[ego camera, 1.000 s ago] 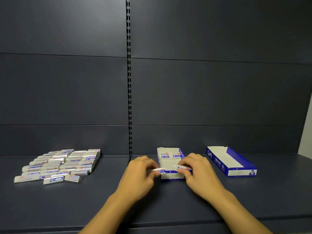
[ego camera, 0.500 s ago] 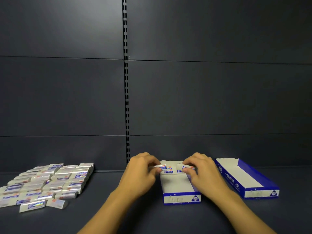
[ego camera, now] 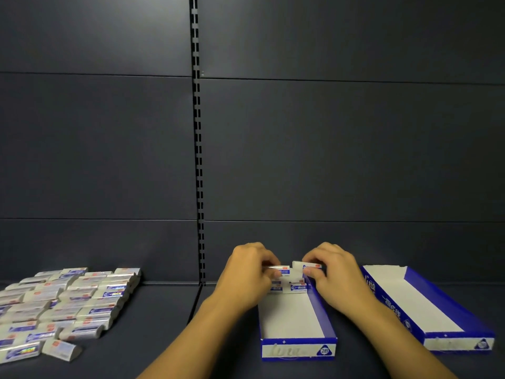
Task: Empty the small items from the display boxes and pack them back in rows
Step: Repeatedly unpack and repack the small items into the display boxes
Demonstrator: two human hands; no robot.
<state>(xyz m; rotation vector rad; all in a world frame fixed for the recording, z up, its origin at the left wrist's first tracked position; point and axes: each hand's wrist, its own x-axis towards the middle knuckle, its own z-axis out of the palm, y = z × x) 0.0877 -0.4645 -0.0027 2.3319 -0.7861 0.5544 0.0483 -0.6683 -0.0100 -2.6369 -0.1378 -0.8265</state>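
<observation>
Most of the small items [ego camera: 65,305] are still heaped on the shelf [ego camera: 153,337] at far left, well apart from the boxes, so packing is judged barely begun. In the middle box [ego camera: 297,348] only a few lie at the far end; one item [ego camera: 276,268] is pinched by the left hand [ego camera: 246,277] and another [ego camera: 311,266] by the right hand [ego camera: 336,277]. The right box [ego camera: 426,310] is seen empty, and nothing is seen barring the way.

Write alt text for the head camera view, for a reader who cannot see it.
Two bare hands, the left hand and right hand, each hold a small wrapped item over the far end of an open blue-and-white display box, where a few items already lie. A second, empty box sits to its right, and a pile of loose items lies at far left on the dark shelf.
</observation>
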